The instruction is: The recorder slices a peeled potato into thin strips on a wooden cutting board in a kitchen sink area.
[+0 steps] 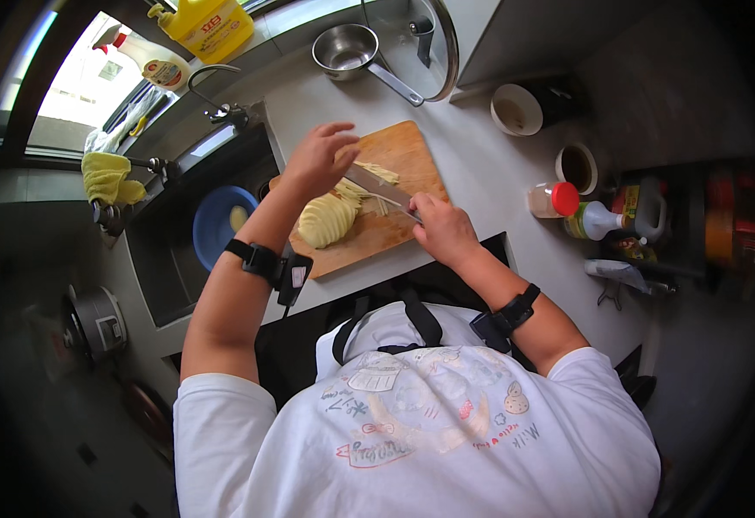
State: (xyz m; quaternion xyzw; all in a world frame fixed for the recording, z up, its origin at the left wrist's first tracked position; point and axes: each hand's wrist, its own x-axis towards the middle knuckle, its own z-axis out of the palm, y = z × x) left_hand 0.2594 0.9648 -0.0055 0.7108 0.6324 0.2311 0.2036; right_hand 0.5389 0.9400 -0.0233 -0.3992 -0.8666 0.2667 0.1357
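A wooden cutting board (410, 152) lies on the counter in front of me. My right hand (443, 228) grips the handle of a kitchen knife (381, 186), its blade low over the board. Above the board's far left part is my left hand (323, 157), fingers apart and nothing held in them. Thin pale strips (377, 171), which look like potato, lie around the blade. Nearer me on the board rests a fanned pile of pale slices (327, 221). Part of the blade and some strips are hidden behind my left hand.
Left of the board, a blue basin (212, 226) with a pale piece inside sits in the dark sink (164, 278). A steel saucepan (345, 50) stands beyond the board. At right are a white bowl (516, 110), a red-lidded jar (553, 199) and several bottles.
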